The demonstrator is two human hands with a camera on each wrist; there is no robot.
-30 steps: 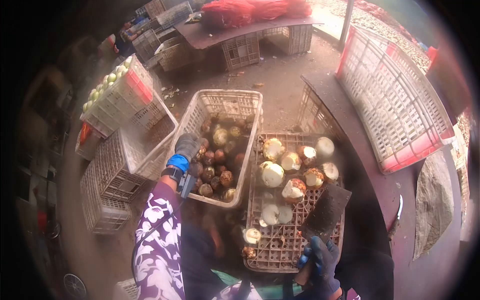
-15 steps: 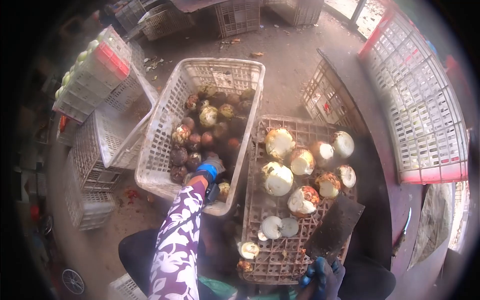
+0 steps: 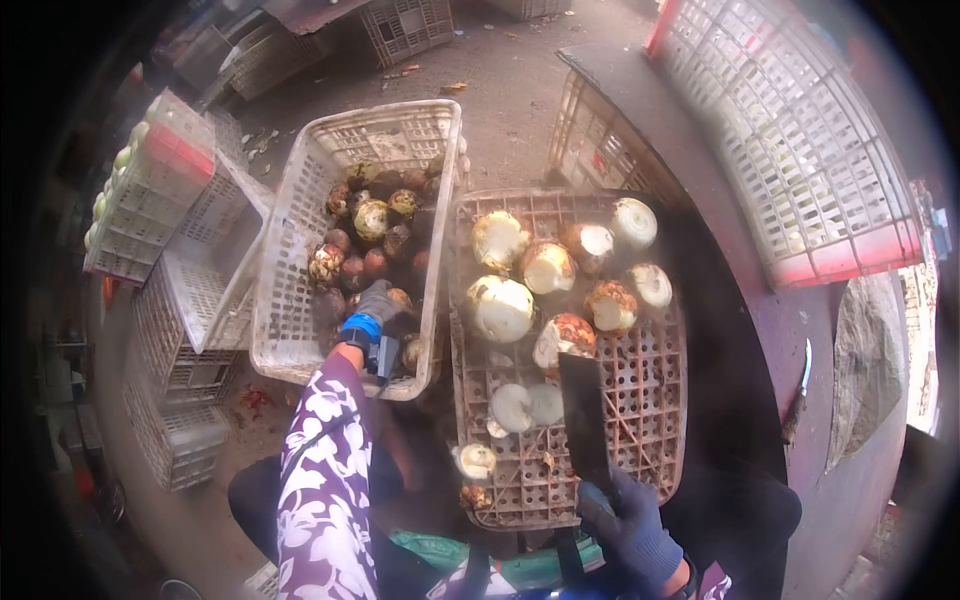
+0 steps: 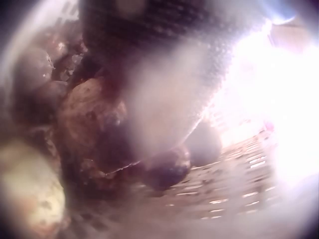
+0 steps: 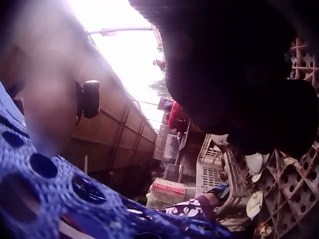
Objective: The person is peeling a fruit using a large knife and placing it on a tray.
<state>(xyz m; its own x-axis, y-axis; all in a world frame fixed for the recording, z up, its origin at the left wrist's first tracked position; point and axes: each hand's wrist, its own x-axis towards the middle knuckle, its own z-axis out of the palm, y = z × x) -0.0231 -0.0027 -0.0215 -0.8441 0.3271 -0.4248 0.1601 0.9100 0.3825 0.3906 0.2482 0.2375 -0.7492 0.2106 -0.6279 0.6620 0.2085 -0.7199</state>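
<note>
Gloved in grey, the left hand (image 3: 375, 303) reaches into a pale plastic crate (image 3: 272, 330) among round brown and reddish bulbs (image 3: 375, 264). Its fingertips are hidden, and the dark glove (image 4: 154, 64) blurs over bulbs (image 4: 89, 112) in the left wrist view; whether it grips one cannot be told. The right hand (image 3: 635, 535) grips the handle of a broad dark cleaver (image 3: 585, 415), its blade pointing away over an upturned perforated crate (image 3: 640, 400). Several partly peeled, pale-cut bulbs (image 3: 501, 308) lie on that crate, with cut slices (image 3: 511, 408) nearer the body.
Stacked crates (image 3: 190, 300) stand at the left, one holding pale green round produce. At the right, a tabletop (image 3: 735, 240) bears a large red-and-white crate (image 3: 800, 150), a knife (image 3: 803, 385) and a grey cloth (image 3: 868, 370). Another crate (image 3: 600, 140) stands beyond the perforated one.
The left hand has gone from the crate's left rim down among the bulbs. In the right hand, the cleaver has swung from slanting right to nearly straight ahead. The head view has shifted.
</note>
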